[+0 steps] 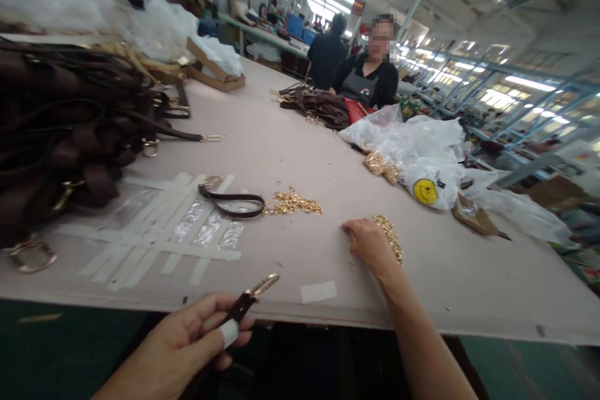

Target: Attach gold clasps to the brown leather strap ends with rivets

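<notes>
Lower left of centre, the left hand [190, 336] is gripping a dark brown strap [240, 305], its gold clasp [256, 290] pointing toward the upper right. Right of centre, the right hand [370, 242] is bending its fingers down toward the bench [469, 275] beside small gold pieces [392, 239]; whether it is pinching one cannot be told.

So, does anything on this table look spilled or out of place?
Maybe the small gold pieces: loose on the tabletop in two heaps with strays beside them, rather like a spill. The pale strips crossing the surface at left also look patchy.
</notes>
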Demonstrator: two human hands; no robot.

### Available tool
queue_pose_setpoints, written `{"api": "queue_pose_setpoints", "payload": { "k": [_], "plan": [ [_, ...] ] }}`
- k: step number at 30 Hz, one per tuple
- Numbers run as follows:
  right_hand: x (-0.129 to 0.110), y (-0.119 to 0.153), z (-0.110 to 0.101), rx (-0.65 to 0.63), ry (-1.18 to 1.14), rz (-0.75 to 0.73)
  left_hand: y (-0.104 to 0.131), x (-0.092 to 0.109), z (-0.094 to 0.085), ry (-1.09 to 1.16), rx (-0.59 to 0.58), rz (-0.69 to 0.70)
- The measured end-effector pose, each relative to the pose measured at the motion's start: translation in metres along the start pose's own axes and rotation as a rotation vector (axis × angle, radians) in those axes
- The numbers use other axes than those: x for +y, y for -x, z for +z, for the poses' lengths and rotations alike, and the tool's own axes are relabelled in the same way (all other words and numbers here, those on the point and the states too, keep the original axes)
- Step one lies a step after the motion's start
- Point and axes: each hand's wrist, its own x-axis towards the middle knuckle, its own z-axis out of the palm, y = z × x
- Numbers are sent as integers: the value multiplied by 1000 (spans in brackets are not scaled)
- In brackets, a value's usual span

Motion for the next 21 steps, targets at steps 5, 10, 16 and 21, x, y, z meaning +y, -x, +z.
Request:
{"api": "queue_pose_setpoints", "payload": {
  "k": [5,10,16,21],
  "plan": [
    [11,-11,-2,-35,-79,16,5,20,13,38,-38,-38],
    [4,-9,-4,19,-210,86,5,25,12,17,-46,14],
    [-93,39,3,141,-665,-3,0,26,15,7,-83,123],
    [-169,67,16,253,-1086,-136,3,25,21,36,-138,200]
  ]
}}
